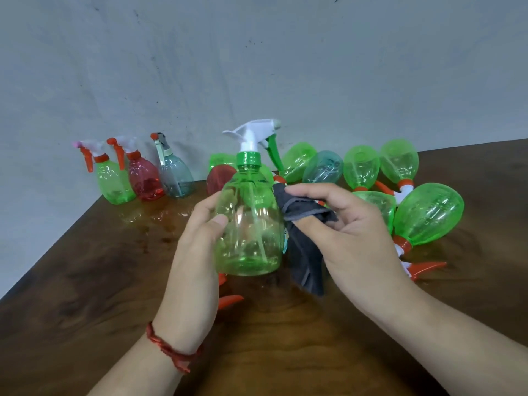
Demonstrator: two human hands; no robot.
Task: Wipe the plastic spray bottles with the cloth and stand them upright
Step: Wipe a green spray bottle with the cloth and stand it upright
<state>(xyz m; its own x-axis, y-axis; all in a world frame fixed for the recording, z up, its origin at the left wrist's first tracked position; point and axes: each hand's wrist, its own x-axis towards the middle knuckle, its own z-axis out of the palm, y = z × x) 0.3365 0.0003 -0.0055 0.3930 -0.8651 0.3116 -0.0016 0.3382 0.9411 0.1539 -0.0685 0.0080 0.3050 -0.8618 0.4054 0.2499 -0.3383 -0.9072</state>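
Left hand (200, 232), red-threaded at the wrist, gripped the translucent green plastic spray bottle (248, 221) upright, dead centre, right hand (343, 221) pinching the dark grey cloth (305, 238) against its three-o'clock flank; judged best: turn bottle, keep cloth pressed.

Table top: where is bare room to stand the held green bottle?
Bare wood lies between the three upright bottles and the left hand, and on the table between the forearms. Behind and right of the right hand, lying bottles crowd it.
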